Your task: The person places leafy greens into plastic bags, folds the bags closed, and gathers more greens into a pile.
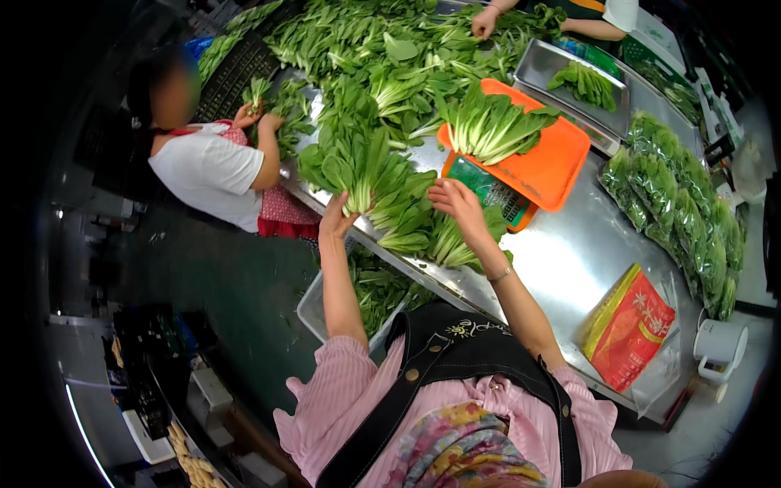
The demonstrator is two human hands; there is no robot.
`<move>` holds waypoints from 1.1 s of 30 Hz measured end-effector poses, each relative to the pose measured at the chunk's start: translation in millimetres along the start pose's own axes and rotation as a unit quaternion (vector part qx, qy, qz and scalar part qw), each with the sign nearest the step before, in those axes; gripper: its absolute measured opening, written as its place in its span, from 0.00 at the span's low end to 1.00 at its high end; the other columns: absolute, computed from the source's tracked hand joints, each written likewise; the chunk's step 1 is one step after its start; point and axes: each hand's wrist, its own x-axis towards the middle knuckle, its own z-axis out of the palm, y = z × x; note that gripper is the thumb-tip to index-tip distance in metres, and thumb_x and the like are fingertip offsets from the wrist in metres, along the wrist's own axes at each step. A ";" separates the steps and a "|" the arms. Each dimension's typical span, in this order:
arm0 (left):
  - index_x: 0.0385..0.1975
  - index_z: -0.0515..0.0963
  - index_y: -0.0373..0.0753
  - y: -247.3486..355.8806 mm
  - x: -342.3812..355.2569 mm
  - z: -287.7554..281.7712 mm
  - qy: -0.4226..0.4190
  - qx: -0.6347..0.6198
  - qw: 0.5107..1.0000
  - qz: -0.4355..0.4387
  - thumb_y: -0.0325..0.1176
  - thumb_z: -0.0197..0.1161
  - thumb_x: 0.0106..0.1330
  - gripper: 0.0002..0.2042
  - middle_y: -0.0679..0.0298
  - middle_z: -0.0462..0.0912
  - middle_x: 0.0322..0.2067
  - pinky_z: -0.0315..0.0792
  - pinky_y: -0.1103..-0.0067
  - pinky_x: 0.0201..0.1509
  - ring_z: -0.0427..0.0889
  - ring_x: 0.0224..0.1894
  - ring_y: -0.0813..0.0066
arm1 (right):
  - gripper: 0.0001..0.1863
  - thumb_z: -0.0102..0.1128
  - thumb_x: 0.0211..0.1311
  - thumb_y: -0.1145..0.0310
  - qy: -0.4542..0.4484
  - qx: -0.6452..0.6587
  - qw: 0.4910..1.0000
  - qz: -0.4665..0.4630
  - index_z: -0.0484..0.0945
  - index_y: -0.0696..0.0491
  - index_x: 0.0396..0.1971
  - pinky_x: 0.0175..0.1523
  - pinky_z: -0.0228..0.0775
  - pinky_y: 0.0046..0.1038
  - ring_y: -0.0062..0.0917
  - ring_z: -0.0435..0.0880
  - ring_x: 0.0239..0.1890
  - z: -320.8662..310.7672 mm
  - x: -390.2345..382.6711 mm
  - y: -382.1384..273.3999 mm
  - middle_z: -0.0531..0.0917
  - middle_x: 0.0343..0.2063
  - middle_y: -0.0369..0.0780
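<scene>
My left hand (338, 216) is closed round the pale stems of a bunch of leafy greens (348, 167) at the table's near edge. To its right my right hand (457, 205) has its fingers stretched out, with nothing in them. More bunches of greens (399, 220) lie between and below my hands. Just beyond my right hand, an orange tray (561, 175) sits tilted on a scale with a green keypad (508, 203). Another bunch of greens (498, 128) rests on that tray, stems toward me.
A large heap of greens (382, 49) covers the far steel table (561, 252). Bagged greens (683, 203), a red and yellow packet (630, 325) and a white mug (720, 346) are at right. A second scale (561, 73) stands behind. Co-workers (215, 167) work left and far; a bin (313, 305) is below.
</scene>
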 end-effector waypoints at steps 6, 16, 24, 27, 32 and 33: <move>0.54 0.60 0.33 -29.1 5.3 176.3 -0.072 0.427 0.895 0.107 0.27 0.65 0.52 0.29 0.54 0.71 0.49 0.72 0.71 0.47 0.76 0.46 0.57 | 0.23 0.52 0.64 0.58 0.075 -0.201 0.955 -0.205 0.69 0.60 0.52 0.48 0.71 0.27 0.28 0.78 0.45 -24.1 -57.2 -53.2 0.79 0.41 0.44; 0.41 0.61 0.32 -201.2 61.5 297.7 -0.036 0.752 0.613 0.240 0.28 0.62 0.51 0.20 0.47 0.66 0.41 0.65 0.57 0.46 0.67 0.47 0.46 | 0.31 0.49 0.59 0.45 0.335 -0.580 0.740 -0.056 0.76 0.65 0.26 0.36 0.68 0.43 0.53 0.78 0.31 -132.1 -29.1 -74.4 0.78 0.24 0.58; 0.56 0.58 0.26 -177.5 56.4 283.9 -0.107 0.724 0.631 0.256 0.28 0.64 0.51 0.32 0.43 0.70 0.46 0.67 0.62 0.52 0.68 0.49 0.42 | 0.29 0.51 0.57 0.48 0.337 -0.486 0.803 -0.075 0.76 0.65 0.22 0.38 0.69 0.43 0.52 0.79 0.34 -147.0 10.7 -54.8 0.79 0.27 0.58; 0.52 0.66 0.29 -145.1 46.6 276.4 -0.119 0.687 0.667 0.263 0.28 0.63 0.54 0.25 0.46 0.76 0.41 0.70 0.63 0.47 0.76 0.42 0.47 | 0.30 0.50 0.58 0.46 0.301 -0.600 0.740 0.034 0.76 0.64 0.21 0.39 0.70 0.42 0.51 0.79 0.36 -130.9 -6.4 -87.8 0.80 0.28 0.57; 0.44 0.74 0.33 -91.1 35.5 207.2 -0.014 0.614 0.750 0.244 0.31 0.62 0.58 0.15 0.54 0.80 0.34 0.73 0.74 0.37 0.80 0.33 0.68 | 0.29 0.48 0.59 0.44 0.258 -0.500 0.823 0.076 0.80 0.58 0.21 0.31 0.72 0.35 0.35 0.82 0.21 -151.1 -25.2 -86.7 0.80 0.16 0.45; 0.42 0.74 0.33 -71.8 25.1 194.8 0.008 0.609 0.760 0.226 0.31 0.61 0.59 0.14 0.53 0.80 0.34 0.73 0.74 0.38 0.80 0.34 0.65 | 0.28 0.48 0.60 0.45 0.259 -0.481 0.835 0.067 0.80 0.58 0.21 0.29 0.72 0.33 0.32 0.81 0.20 -150.9 -29.3 -86.5 0.80 0.15 0.44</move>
